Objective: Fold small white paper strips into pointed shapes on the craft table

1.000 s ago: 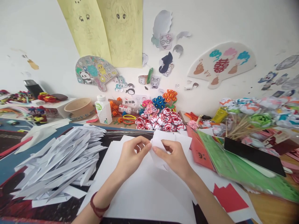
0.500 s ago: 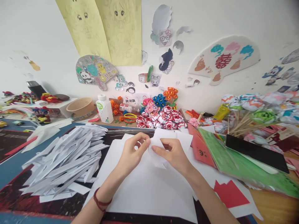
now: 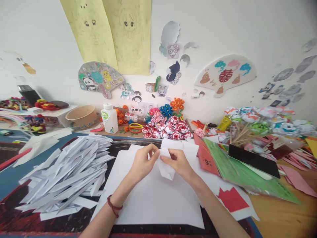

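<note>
A small folded white paper [image 3: 166,168] is held up between both hands, over the large white sheets [image 3: 148,205] on the desk. My left hand [image 3: 146,159] pinches its upper left edge with thumb and index finger. On the right side, my right hand [image 3: 178,161] grips it, thumb in front and fingers behind. The paper's lower end hangs free in a folded point. Left of the sheets lies a big heap of folded white paper strips [image 3: 71,172].
Behind are a white bottle [image 3: 109,119], red-and-white paper flowers [image 3: 173,128] and thin wires. To the right lie a green packet [image 3: 242,172], a black phone [image 3: 254,161] and red paper [image 3: 232,199]. A wooden bowl [image 3: 81,115] stands at back left.
The view has shifted slightly, showing more of the right side. The small paper's folded lower end now hangs more plainly below my hands, which still hold it.
</note>
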Tool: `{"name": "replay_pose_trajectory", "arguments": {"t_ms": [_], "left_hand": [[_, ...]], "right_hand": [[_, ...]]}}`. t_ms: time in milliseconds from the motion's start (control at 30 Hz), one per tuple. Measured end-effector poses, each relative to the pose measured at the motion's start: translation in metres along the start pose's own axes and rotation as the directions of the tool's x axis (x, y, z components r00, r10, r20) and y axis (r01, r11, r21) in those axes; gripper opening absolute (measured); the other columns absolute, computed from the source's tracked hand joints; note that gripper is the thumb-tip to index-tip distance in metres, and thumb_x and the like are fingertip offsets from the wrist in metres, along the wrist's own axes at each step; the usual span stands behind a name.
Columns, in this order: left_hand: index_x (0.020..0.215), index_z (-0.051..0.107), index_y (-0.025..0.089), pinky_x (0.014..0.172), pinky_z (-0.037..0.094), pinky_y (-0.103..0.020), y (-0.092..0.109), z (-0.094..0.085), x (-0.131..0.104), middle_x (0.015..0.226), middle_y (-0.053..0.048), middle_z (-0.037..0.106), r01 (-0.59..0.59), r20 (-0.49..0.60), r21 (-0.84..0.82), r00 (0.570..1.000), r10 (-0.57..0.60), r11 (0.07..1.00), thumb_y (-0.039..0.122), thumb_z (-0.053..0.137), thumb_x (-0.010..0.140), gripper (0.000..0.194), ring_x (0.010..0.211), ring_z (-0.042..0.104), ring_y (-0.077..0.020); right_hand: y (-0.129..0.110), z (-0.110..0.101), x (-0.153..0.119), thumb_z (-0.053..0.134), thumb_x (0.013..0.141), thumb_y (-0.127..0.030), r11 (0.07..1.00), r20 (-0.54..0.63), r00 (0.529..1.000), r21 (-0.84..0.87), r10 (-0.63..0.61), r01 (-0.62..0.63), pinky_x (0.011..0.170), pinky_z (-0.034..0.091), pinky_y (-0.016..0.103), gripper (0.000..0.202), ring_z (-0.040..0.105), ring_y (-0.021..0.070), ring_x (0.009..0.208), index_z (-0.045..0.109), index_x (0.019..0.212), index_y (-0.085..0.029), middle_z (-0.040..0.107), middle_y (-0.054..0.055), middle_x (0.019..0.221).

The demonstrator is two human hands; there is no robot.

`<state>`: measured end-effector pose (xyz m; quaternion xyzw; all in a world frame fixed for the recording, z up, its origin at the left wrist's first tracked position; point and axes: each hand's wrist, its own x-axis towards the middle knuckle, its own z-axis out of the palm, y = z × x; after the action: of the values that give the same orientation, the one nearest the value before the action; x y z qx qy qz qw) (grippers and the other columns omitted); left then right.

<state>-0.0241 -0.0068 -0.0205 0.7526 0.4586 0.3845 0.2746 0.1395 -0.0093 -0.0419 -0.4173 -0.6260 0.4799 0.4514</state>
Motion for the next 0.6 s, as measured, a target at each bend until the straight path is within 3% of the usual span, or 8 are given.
{"name": "replay_pose_trajectory", "arguments": {"t_ms": [133, 367, 600], "left_hand": [[0.077, 0.054, 0.018, 0.057, 0.036, -0.022, -0.003, 0.0, -0.001, 0.071, 0.001, 0.059, -0.011, -0.032, 0.02, 0.999, 0.011, 1.0, 0.026, 0.045, 0.086, 0.015, 0.063, 0.052, -0.0116], [0.075, 0.054, 0.017, 0.054, 0.036, -0.019, 0.01, -0.005, 0.014, 0.072, 0.0, 0.059, -0.016, -0.078, -0.13, 0.997, 0.006, 0.991, 0.029, 0.046, 0.085, 0.017, 0.064, 0.052, -0.0114], [0.068, 0.053, 0.016, 0.055, 0.034, -0.021, 0.001, 0.001, 0.026, 0.061, 0.002, 0.055, -0.006, -0.181, -0.083, 0.983, -0.009, 0.997, 0.033, 0.05, 0.082, 0.023, 0.056, 0.048, -0.011]], "right_hand": [[0.001, 0.004, 0.001, 0.066, 0.073, -0.037, 0.998, -0.013, 1.0, 0.059, -0.007, 0.007, 0.051, 0.035, 0.022, 0.026, 0.045, 0.0114, 0.057, 0.06, 0.072, -0.012, 0.051, 0.0, 0.065], [-0.009, 0.012, 0.01, 0.062, 0.077, -0.036, 0.983, -0.262, 0.95, 0.011, -0.172, 0.181, 0.056, 0.038, 0.022, 0.024, 0.048, 0.0129, 0.063, 0.062, 0.074, -0.013, 0.054, 0.001, 0.069], [-0.007, 0.006, 0.024, 0.063, 0.076, -0.038, 0.981, -0.191, 0.978, 0.158, -0.082, 0.113, 0.057, 0.039, 0.024, 0.026, 0.05, 0.0146, 0.064, 0.062, 0.08, -0.013, 0.057, 0.001, 0.071]]}}
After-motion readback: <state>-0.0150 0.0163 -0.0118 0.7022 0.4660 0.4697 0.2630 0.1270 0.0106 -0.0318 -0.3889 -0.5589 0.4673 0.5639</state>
